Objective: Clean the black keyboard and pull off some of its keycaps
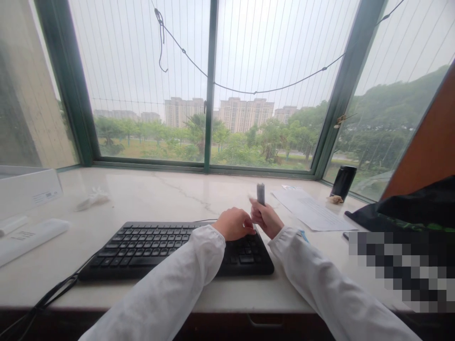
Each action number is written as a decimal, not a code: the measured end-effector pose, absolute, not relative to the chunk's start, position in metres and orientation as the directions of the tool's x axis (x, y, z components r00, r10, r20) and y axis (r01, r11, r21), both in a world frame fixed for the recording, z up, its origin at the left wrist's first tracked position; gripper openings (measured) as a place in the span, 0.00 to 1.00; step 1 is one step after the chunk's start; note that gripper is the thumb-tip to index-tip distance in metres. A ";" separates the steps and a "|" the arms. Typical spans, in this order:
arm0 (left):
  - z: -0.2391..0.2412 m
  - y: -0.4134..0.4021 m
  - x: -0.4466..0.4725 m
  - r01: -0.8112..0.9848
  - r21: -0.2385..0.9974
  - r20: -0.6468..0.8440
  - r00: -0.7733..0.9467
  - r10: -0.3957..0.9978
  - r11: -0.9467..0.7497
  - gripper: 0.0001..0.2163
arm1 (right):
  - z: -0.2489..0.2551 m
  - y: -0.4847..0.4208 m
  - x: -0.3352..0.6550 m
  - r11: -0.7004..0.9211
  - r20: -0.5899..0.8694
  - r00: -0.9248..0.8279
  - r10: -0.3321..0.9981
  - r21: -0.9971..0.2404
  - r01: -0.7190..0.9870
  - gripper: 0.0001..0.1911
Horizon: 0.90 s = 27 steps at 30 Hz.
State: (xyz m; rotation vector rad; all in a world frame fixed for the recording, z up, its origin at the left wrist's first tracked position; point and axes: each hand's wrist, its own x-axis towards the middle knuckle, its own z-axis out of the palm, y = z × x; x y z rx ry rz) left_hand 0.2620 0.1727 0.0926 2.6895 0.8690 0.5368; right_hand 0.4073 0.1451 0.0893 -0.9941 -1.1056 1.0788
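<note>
Keyboard [152,241], in black: lies flat on a pale, marble-like counter [149,294], near the front edge, with the right end partly hidden by the hands. Reaches over that end with the left hand [232,224], fingers bent inward, thumb and forefinger toward the right; cannot tell whether touching the keys or pinching something small. Grips a dark grey object [260,194] in the right hand [268,220], fingers closed around it, by the right rear corner of the keyboard; holds it upright, top end jutting above the fist, lower part out of sight. Has both hands close together; cannot tell whether in contact. Wears white sleeves [167,284] on both arms. To the right of the hands, shows printed sheets [313,208] lying flat, a black cylinder [343,182] standing near the window [207,128], a crumpled beige piece [335,199] at its foot, and black fabric [419,203] farther right. On the left, shows a crumpled white piece [93,199], a white box [28,187], a long white package [33,241], and black cables [50,297] beside the keyboard. Beyond the glass, shows trees [302,132] and pale buildings [247,113].
</note>
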 end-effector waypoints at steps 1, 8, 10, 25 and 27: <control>0.093 0.174 0.261 0.477 0.404 0.259 0.758 0.598 -0.781 0.09 | 0.092 0.143 0.413 0.181 0.181 -0.006 0.984 -0.984 -0.005 0.23; 0.095 0.184 0.255 0.504 0.616 0.128 0.694 0.709 -0.605 0.13 | 0.100 0.138 0.451 0.313 0.170 -0.269 0.948 -0.639 0.702 0.21; 0.096 0.185 0.253 0.506 0.638 0.103 0.692 0.715 -0.581 0.13 | 0.098 0.138 0.457 0.320 0.143 -0.295 0.945 -0.590 0.741 0.22; 0.096 0.187 0.252 0.499 0.650 0.092 0.696 0.712 -0.572 0.14 | 0.097 0.139 0.466 0.425 0.107 -0.421 0.901 -0.423 0.800 0.15; 0.097 0.185 0.252 0.519 0.642 0.087 0.682 0.726 -0.565 0.14 | 0.098 0.138 0.465 0.444 0.109 -0.439 0.892 -0.402 0.801 0.14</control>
